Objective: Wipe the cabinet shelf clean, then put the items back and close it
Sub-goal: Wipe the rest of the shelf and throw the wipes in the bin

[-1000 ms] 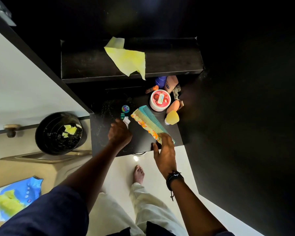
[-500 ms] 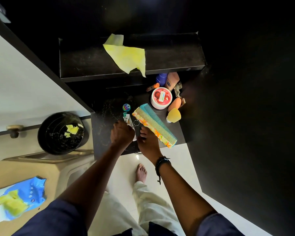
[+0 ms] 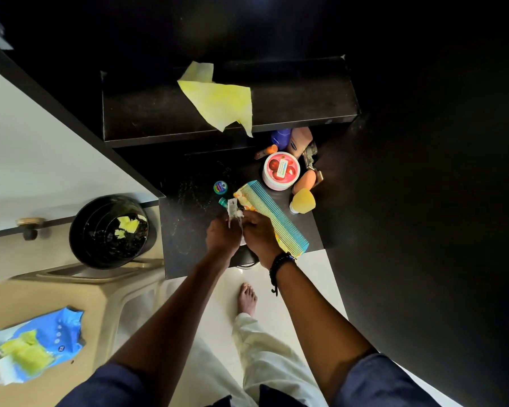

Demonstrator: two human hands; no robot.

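A yellow wipe (image 3: 221, 99) hangs over the front edge of the dark upper shelf (image 3: 147, 113). On the black surface below (image 3: 182, 239) lie a teal comb (image 3: 274, 214), a round pink-lidded tub (image 3: 281, 170), a yellow sponge (image 3: 303, 201), an orange sponge (image 3: 305, 181), a blue bottle (image 3: 281, 138) and a tiny blue tin (image 3: 220, 186). My left hand (image 3: 222, 237) and right hand (image 3: 259, 235) meet near the front edge, both gripping a small white tube (image 3: 232, 209) and small bits beside it.
A black bin (image 3: 109, 233) with yellow scraps stands left of the surface. A blue wipes pack (image 3: 36, 345) lies on a beige chair at lower left. A white cabinet door (image 3: 27, 160) stands open on the left. My bare foot (image 3: 247, 298) is on the white floor.
My right hand left the comb's near end and moved left to join my left hand at the small tube. The comb stays on the surface.
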